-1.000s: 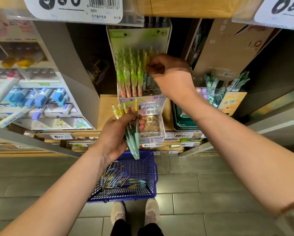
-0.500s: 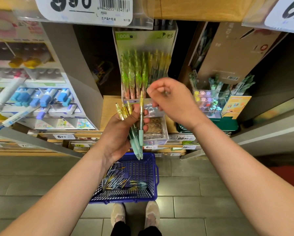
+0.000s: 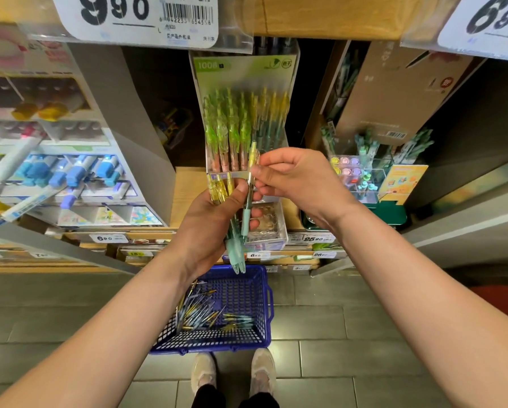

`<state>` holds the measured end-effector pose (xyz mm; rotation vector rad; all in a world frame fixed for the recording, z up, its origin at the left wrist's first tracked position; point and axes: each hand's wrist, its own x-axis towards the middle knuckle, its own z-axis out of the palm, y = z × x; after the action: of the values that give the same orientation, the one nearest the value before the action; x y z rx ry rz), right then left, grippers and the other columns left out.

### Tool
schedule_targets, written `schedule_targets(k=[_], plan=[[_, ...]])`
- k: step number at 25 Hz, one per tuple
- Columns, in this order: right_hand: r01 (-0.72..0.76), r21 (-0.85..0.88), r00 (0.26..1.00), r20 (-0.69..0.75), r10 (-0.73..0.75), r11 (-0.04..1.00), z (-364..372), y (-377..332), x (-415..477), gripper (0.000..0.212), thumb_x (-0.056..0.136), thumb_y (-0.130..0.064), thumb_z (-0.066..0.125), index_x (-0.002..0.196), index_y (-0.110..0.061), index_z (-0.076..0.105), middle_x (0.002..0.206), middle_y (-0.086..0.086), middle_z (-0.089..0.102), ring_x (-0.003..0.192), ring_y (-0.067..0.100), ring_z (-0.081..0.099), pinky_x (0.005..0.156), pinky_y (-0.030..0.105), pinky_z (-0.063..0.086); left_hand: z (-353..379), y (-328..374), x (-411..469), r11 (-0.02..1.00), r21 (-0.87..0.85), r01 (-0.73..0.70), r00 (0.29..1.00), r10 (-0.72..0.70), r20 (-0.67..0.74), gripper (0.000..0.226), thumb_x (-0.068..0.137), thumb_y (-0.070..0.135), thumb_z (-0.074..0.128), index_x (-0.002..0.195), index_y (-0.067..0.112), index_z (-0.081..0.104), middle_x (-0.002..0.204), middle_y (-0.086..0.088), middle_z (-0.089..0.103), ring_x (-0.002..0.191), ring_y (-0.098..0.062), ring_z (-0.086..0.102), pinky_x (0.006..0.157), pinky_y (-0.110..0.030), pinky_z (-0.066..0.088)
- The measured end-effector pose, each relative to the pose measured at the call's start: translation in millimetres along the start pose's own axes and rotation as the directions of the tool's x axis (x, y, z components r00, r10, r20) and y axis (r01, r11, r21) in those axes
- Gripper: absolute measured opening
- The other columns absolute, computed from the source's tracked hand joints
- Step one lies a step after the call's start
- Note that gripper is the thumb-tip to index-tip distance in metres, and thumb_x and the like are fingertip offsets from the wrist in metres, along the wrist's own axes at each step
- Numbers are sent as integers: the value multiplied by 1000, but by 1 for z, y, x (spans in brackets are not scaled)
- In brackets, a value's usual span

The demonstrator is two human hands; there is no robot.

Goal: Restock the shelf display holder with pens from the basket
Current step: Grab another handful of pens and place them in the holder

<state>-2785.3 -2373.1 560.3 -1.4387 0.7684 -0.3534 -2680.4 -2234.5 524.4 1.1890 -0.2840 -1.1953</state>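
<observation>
**One pen pinched out of your left-hand bundle, in front of the holder**

Your left hand (image 3: 214,228) is closed around a small bundle of pens (image 3: 232,231), yellow clicker ends up by your thumb and pale green grips pointing down towards the floor. Your right hand (image 3: 297,178) meets it from the right, thumb and forefinger pinched on the upper barrel of a single yellow-topped pen (image 3: 250,184). That pen stands nearly upright at the right edge of the bundle, its top raised above the others and its green grip still lying against your left fingers.

Just behind both hands, on the wooden shelf (image 3: 188,189), stands the clear display holder (image 3: 247,72) with its green header card. Green-clipped pens fill its left rows and yellow-topped ones stand at the right; the picture is too blurred there to count them. The lower front tier of the holder, beside your left fingers, looks unfilled.

Down on the tiled floor (image 3: 350,325), directly under your hands and just ahead of your shoes (image 3: 263,372), sits the blue plastic basket (image 3: 264,319) with a loose heap of pens (image 3: 205,315) lying in its left half.
</observation>
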Motion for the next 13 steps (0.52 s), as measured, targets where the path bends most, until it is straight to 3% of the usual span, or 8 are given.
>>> schedule_targets(k=[3,6,9,11,13], plan=[[19,55,999,-30,-17,998,-5,-10,-2,14,89,-5,74,103,-3,71,81,7,76,75,15,71,74,26,60,0,-1,1,999,-35,9,999,-10,-33,31,99,28,63,119,6,68,95,-9,72,77,-20,71,69,-33,61],[153,69,967,-215,-135,986,-17,-29,6,9,90,-2,71,97,-6,73,81,5,75,76,16,72,80,32,62,-3,-2,1,999,-36,25,997,-27,-67,31,100,36,60,120,14,69,81,-4,64,64,-17,62,59,-31,57],[298,-79,869,-390,-305,951,-27,-44,21,8,89,-9,73,91,-17,72,82,3,75,80,20,74,84,44,62,-6,-2,1,998,-29,56,995,-59,-84,30,101,39,59,119,15,64,71,-1,52,50,-10,40,45,-22,38],[324,-229,823,-410,-393,918,-27,-45,32,6,89,-17,73,90,-23,71,88,2,76,84,19,74,86,44,60,-7,-3,1,996,-45,81,992,-85,-93,14,102,29,60,108,17,56,71,-2,51,48,-10,35,43,-22,33],[341,-345,798,-385,-463,874,-23,-40,40,4,90,-19,71,94,-20,72,89,-1,76,84,15,74,85,38,59,-9,-4,0,993,-75,96,991,-103,-89,14,101,18,57,109,17,46,73,-5,53,48,-11,35,43,-23,33]])
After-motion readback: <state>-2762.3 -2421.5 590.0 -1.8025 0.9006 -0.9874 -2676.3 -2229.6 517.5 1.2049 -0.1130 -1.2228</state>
